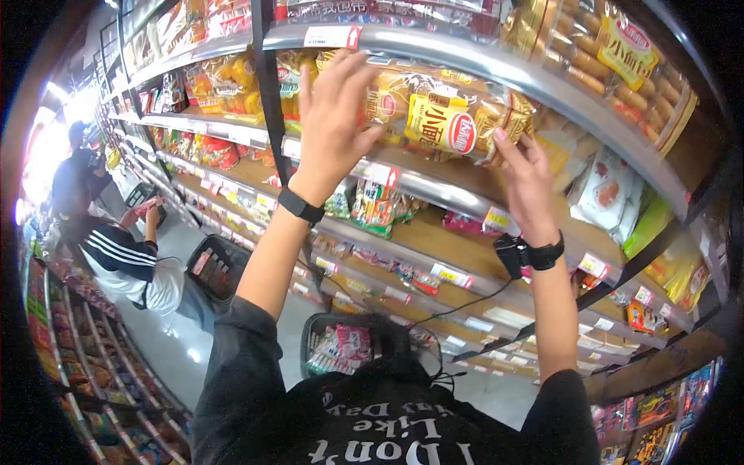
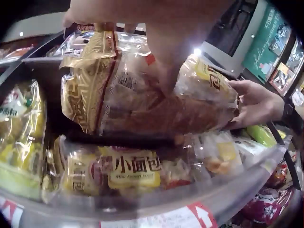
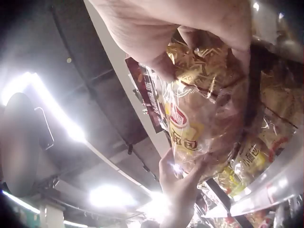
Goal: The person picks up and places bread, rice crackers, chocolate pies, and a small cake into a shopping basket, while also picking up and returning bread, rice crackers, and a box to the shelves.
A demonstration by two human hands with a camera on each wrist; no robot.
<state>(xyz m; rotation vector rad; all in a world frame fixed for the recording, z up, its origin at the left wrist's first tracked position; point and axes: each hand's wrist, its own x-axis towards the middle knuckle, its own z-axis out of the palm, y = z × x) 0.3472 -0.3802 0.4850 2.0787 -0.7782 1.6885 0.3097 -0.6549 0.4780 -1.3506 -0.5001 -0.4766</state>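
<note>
Bread pack [image 1: 446,124] sits at the opening above a shelf rail [image 1: 438,192]. Right hand [image 1: 532,186] pinches its gold end; left hand [image 1: 333,108], fingers mostly straight, covers the other end. Left fingertips' contact unclear.

A clear, gold-ended bread bag [image 1: 449,116] with a yellow label [image 1: 425,129] is held sideways above the shelf rail [image 1: 446,197].

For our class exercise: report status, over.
Right hand grips bread bag at one end. Left hand touches and partly covers it. No other obstruction evident.
</note>
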